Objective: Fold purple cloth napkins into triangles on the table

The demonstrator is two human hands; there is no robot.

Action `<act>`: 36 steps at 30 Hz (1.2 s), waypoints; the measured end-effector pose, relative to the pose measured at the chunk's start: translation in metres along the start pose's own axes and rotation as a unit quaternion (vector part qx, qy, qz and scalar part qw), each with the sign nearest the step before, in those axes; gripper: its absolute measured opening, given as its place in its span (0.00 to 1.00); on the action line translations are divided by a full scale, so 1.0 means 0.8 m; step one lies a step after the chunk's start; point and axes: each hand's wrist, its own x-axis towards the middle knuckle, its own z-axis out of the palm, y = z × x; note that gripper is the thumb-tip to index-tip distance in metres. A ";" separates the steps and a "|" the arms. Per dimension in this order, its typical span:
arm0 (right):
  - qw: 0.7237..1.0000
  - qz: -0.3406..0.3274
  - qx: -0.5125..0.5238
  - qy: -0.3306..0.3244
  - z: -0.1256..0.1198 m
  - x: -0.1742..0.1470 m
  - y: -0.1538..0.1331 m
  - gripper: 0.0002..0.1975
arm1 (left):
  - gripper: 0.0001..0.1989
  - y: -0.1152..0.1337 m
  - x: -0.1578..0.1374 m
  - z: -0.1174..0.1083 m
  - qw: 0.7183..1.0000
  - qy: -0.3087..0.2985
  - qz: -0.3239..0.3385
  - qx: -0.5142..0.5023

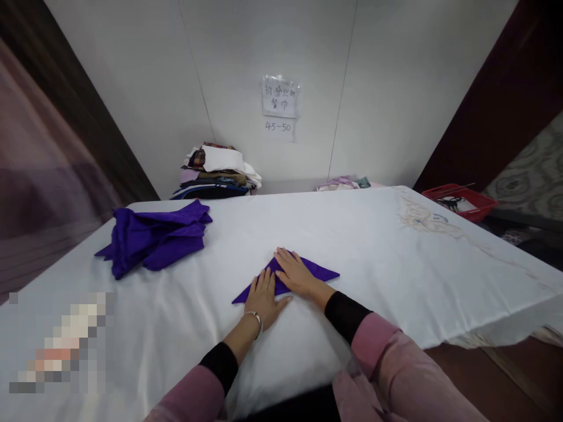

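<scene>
A purple cloth napkin [323, 271], folded into a flat triangle, lies on the white tablecloth [343, 228] in front of me. Its long edge faces me and its two sharp corners point left and right. My left hand [264, 296], with a silver bracelet at the wrist, rests flat on its left part, thumb out over the tablecloth. Across the middle and top of the triangle lies my right hand [295, 272], fingers stretched out. Both palms hide part of the cloth. At the left of the table sits a loose heap of purple cloths [158, 237].
Behind the table stands a pile of folded clothes [220, 170], with a smaller pile of cloth [338, 183] to its right. A red basket [470, 202] is beyond the right edge. A paper sign [279, 99] hangs on the wall. A pixelated patch covers the lower left.
</scene>
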 end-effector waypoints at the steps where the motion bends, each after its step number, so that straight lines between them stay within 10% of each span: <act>1: 1.000 0.006 -0.007 0.002 -0.001 -0.004 0.001 0.29 | 0.43 0.000 0.000 0.000 1.000 0.000 -0.001 0.002; 27: 0.949 0.282 -0.139 -0.018 -0.046 -0.115 0.127 0.31 | 0.44 0.003 -0.003 -0.004 0.999 -0.015 -0.010 -0.049; 36: 0.994 0.063 -0.074 -0.059 -0.029 -0.054 0.023 0.34 | 0.43 0.006 -0.003 -0.008 0.999 -0.014 -0.013 -0.042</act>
